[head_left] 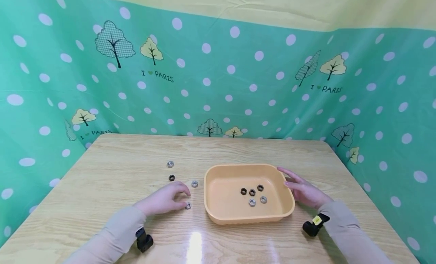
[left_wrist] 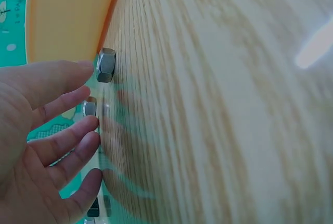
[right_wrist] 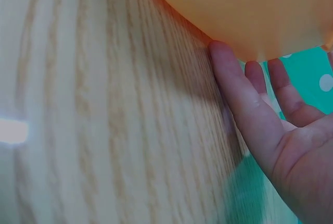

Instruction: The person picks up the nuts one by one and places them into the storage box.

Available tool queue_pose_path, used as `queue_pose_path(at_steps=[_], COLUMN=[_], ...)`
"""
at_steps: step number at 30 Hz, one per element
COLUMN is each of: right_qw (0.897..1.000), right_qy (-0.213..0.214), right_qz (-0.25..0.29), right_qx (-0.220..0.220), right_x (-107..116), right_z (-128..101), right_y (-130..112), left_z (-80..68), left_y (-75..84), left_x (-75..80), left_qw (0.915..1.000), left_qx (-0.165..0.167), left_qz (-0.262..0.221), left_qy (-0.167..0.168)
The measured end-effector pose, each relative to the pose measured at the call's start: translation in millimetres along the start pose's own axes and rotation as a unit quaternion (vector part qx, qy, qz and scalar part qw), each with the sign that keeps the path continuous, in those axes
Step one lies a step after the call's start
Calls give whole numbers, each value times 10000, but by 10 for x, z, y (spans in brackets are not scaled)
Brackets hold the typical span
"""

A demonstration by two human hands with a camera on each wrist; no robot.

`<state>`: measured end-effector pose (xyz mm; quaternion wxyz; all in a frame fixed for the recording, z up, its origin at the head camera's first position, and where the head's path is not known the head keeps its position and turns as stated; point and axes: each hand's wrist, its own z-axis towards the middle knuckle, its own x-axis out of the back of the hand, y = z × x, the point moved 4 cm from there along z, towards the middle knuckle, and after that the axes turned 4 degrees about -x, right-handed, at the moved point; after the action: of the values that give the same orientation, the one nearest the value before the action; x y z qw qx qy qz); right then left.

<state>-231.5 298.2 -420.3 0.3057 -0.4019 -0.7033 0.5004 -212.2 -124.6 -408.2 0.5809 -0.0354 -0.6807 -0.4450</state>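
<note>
"Nine nuts are in sight. How are they divided?"

"Five lie in the orange tray [head_left: 221, 199]: three dark nuts [head_left: 252, 192] and two silver nuts [head_left: 252, 203], grouped toward its right side. Four more are on the bench [head_left: 136, 154], left of the tray."

"Which is closest to the left hand [head_left: 163, 199]?"

"The near silver nut [head_left: 188, 205], flat on the bench just beside the thumb tip. I cannot tell whether they touch."

"And its fingers?"

"Parted and gently bent, with a wide gap between thumb and forefinger and nothing held between them; the left wrist view shows them spread."

"Where are the other three?"

"A middle silver nut [head_left: 194, 183] sits near the tray's left wall. Farther left, a loose dark nut [head_left: 172, 177] rests beyond the hand, and the far silver nut [head_left: 170, 164] lies behind that one."

"What about the right hand [head_left: 308, 194]?"

"It rests against the tray's right end, fingers fairly straight and spread, thumb well apart from the forefinger."

"Anything behind?"

"A green dotted cloth [head_left: 190, 105] printed with trees hangs past the bench's far edge."
</note>
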Motion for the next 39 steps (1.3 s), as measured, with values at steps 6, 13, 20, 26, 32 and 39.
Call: queue_pose_path(at_steps=[6,13,20,26,32,39], right_qw=[10000,10000,10000,9999,9999,10000], right_qy=[-1,29,-14,-57,-45,-26], right_qz=[26,21,49,83,104,1], right_qx=[5,-6,30,56,45,3], right_x=[5,2,5,2,6,4], right_z=[-1,10,10,8,7,8], right_y=[-6,-4,-4,-5,-5,-14], left_z=[27,28,14,10,17,17], left_y=[-31,-65,-13,-7,-32,-40], left_x=[-25,-52,-25,-37,-64,-91], left_qw=[9999,9995,9997,9997,9999,9999], left_qx=[101,201,100,117,74,-53], left_qz=[-109,-215,-186,-204,-92,77], left_qy=[-39,-69,-93,-98,-11,72])
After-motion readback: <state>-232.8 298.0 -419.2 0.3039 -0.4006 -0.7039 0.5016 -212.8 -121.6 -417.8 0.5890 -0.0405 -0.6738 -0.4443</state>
